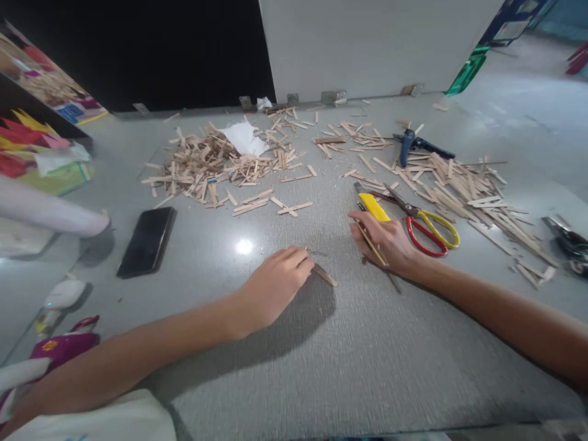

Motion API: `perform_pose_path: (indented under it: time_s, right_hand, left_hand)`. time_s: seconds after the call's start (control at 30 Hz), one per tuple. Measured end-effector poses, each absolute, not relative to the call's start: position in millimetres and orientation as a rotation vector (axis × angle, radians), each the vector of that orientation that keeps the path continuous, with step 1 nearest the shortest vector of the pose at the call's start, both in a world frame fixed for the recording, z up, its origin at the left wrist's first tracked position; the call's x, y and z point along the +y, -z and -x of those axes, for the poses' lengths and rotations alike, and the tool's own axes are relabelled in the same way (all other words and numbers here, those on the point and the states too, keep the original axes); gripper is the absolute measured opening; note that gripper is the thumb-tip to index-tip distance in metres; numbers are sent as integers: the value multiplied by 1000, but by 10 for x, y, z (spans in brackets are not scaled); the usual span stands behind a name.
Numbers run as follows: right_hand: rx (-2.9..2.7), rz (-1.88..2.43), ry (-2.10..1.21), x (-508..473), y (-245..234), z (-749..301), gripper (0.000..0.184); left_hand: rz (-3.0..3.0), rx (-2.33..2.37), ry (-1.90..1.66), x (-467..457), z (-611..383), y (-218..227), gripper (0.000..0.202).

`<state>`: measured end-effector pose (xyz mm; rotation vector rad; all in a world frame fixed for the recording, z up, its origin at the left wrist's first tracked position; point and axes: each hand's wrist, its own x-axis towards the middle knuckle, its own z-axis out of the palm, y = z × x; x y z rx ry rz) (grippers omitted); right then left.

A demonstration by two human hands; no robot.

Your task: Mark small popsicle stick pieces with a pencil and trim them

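My left hand (287, 278) is closed over the table, fingertips pinched on a short flat wooden stick (327, 277) that pokes out to the right. A thin dark sliver lies just past those fingertips. My right hand (386, 242) has its fingers curled, with a slim wooden stick (371, 244) lying across them; whether it is a pencil or a plain stick I cannot tell. Right behind that hand is a yellow utility knife (374, 207). Scissors (432, 229) with one red and one yellow handle lie beside the right wrist.
A heap of cut wooden sticks (202, 162) with white paper (245, 138) spreads at the back left. Longer sticks (459, 184) lie at the right, with a dark blue tool (408, 146). A black phone (147, 242) rests at the left. Upright panels (367, 49) stand behind.
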<state>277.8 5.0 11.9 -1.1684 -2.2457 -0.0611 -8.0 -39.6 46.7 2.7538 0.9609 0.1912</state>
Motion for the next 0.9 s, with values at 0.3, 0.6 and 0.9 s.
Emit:
perform_pose_path:
  time_s: [0.3,0.6,0.9]
  right_hand:
    - [-2066,1186,-537,-122,-436,-2624,27]
    - [-1773,1206,-982,-337,-359,-2459,36]
    - [-1877,1231,-850,-326,-398,-2415,51]
  left_hand:
    - [-2917,961,-264,-829,-82,-230,41]
    - [-2728,932,-451,-740,-144,-119,40]
    - [-2736,853,-483,-558,-105,-120,36]
